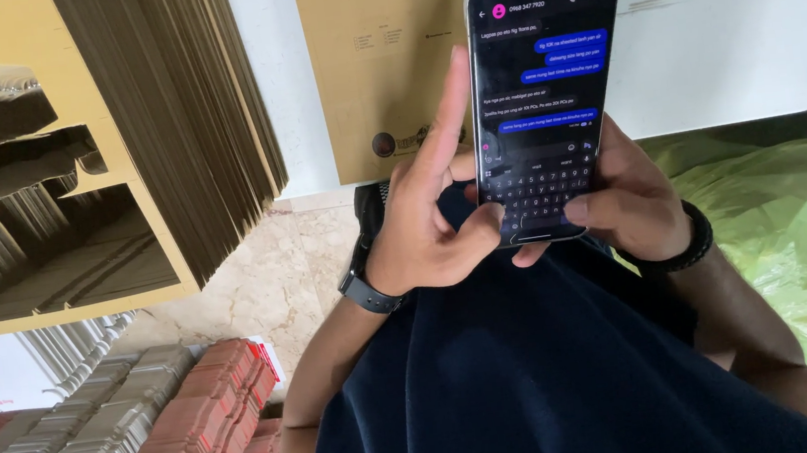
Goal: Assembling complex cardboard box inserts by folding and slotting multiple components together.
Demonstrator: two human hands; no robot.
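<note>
Both of our hands are on one thing, a phone (pixel 541 92) in a pale case, and we hold it upright in front of our chest, above our dark blue shirt (pixel 540 382). Our left hand (pixel 423 224) wraps the left edge of the phone, and its fingers (pixel 442 113) are partly stretched up, with the thumb resting on the keys low on the screen. Our right hand (pixel 625 198) cups the phone from the right side and from behind, its fingers curled close around it, and its thumb sits on the keys too. So both hands are closed on the phone. On the screen we see a chat with some blue bubbles and some grey ones, and the keyboard is open at the bottom. We think a few messages are already sent, and a new one is being typed, not sent yet. A black watch (pixel 367 285) is on our left wrist and a dark band (pixel 690 241) on our right. Flat brown cardboard sheets (pixel 162 112) hang at the left, red and white folded boxes (pixel 204 417) lie low on the left, and a green plastic bag (pixel 805 244) sits at the right.
</note>
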